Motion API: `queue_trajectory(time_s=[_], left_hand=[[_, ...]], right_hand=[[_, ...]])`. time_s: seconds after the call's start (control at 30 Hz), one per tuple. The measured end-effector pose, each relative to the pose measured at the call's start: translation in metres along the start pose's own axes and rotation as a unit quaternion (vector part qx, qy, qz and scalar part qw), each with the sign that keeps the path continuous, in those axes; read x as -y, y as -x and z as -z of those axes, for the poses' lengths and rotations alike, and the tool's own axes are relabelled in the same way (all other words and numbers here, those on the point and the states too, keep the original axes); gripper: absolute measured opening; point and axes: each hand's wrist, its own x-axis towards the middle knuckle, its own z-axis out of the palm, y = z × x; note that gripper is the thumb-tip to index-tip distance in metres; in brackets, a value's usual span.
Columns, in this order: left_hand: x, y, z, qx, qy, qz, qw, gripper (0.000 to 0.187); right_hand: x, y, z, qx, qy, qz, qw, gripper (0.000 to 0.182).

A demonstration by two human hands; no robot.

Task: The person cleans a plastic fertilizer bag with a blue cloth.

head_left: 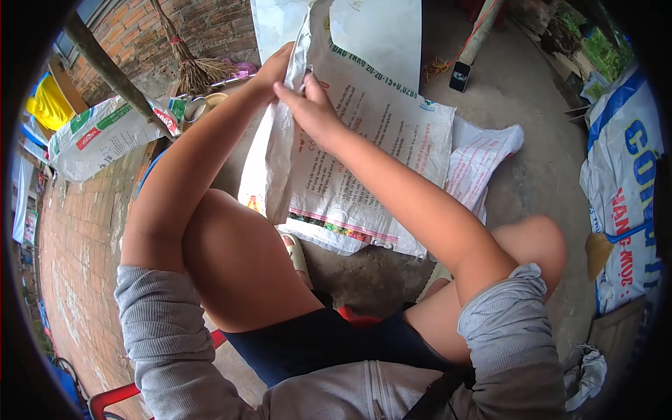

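Observation:
A large white printed sack with green, red and black lettering spreads in front of my knees. Its left side is folded up into a standing edge. My left hand is at the far left side of this fold, its fingers partly hidden behind the sack. On the near side, my right hand grips the folded edge between thumb and fingers. Both hands are close together near the top of the fold. Under the printed sack, another white sack with pink print sticks out on the right.
A phone leans at a wooden post beyond the sack. A straw broom and tape rolls lie at the back left. Another sack is at left; a blue-lettered sack stands at right. A red chair is under me.

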Motion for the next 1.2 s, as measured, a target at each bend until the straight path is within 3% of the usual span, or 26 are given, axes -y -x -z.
queue_trajectory(time_s=[0.03,0.1,0.13,0.17,0.23,0.33,0.43,0.47,0.5,0.57,0.67,0.7,0.77,0.83,0.93,1.0,1.1,1.13,1.17,1.2], left_hand=[[0.0,-0.001,0.0,-0.004,-0.009,-0.006,1.0,0.05],[-0.012,0.007,0.0,0.0,0.095,0.052,0.994,0.057],[-0.011,0.008,0.005,0.027,0.147,0.059,0.987,0.073],[-0.014,0.008,0.011,0.026,0.146,0.059,0.987,0.073],[-0.022,0.011,0.019,-0.013,0.092,0.086,0.992,0.089],[-0.03,0.02,0.013,0.054,-0.171,0.094,0.979,0.091],[-0.037,0.038,-0.013,0.058,-0.313,0.137,0.938,0.105],[-0.026,0.036,-0.01,0.029,-0.384,0.118,0.915,0.099],[-0.022,0.038,-0.011,-0.019,-0.438,0.113,0.892,0.071],[0.006,0.032,0.015,-0.052,-0.541,0.031,0.839,0.044],[0.012,0.051,0.063,-0.164,-0.536,0.048,0.827,0.027],[0.025,0.05,0.095,-0.192,-0.558,0.065,0.805,0.046],[0.022,0.069,0.124,-0.269,-0.544,0.192,0.771,0.079],[0.032,0.086,0.152,-0.261,-0.623,0.231,0.7,0.106],[0.046,0.091,0.156,-0.231,-0.592,0.335,0.696,0.111],[0.045,0.086,0.138,-0.191,-0.569,0.294,0.744,0.106],[0.033,0.07,0.114,-0.137,-0.68,0.085,0.715,0.09],[0.027,0.062,0.104,-0.123,-0.692,0.022,0.711,0.086],[0.023,0.051,0.092,-0.121,-0.697,-0.033,0.706,0.083],[0.018,0.041,0.08,-0.121,-0.678,-0.082,0.72,0.082]], right_hand=[[0.01,0.01,-0.008,0.041,-0.003,0.01,0.999,0.053],[0.008,0.014,-0.01,0.063,0.004,-0.003,0.998,0.059],[0.007,0.015,-0.01,0.087,0.01,-0.015,0.996,0.066],[0.006,0.015,-0.008,0.088,0.01,-0.014,0.996,0.066],[0.002,0.015,0.0,0.076,0.021,-0.087,0.993,0.067],[-0.013,0.021,0.01,0.042,0.085,-0.099,0.991,0.069],[-0.038,0.026,0.011,0.121,0.091,-0.093,0.984,0.074],[-0.043,0.029,0.006,0.151,0.143,-0.089,0.974,0.077],[-0.044,0.032,0.001,0.18,0.195,-0.084,0.96,0.08],[-0.034,0.037,-0.014,0.209,0.218,-0.037,0.952,0.086],[-0.041,0.032,-0.026,0.284,0.159,0.033,0.945,0.084],[-0.045,0.031,-0.025,0.291,0.155,0.033,0.943,0.084],[-0.052,0.028,-0.021,0.326,0.288,0.041,0.9,0.077],[-0.09,0.032,-0.012,0.306,0.341,-0.005,0.889,0.077],[-0.143,0.053,0.013,0.325,0.462,-0.097,0.819,0.086],[-0.186,0.075,0.043,0.373,0.556,-0.147,0.728,0.098],[-0.188,0.103,0.082,0.449,0.661,-0.241,0.55,0.104],[-0.205,0.118,0.109,0.472,0.689,-0.199,0.513,0.107],[-0.208,0.126,0.128,0.487,0.701,-0.156,0.497,0.109],[-0.206,0.125,0.135,0.488,0.684,-0.145,0.523,0.109]])
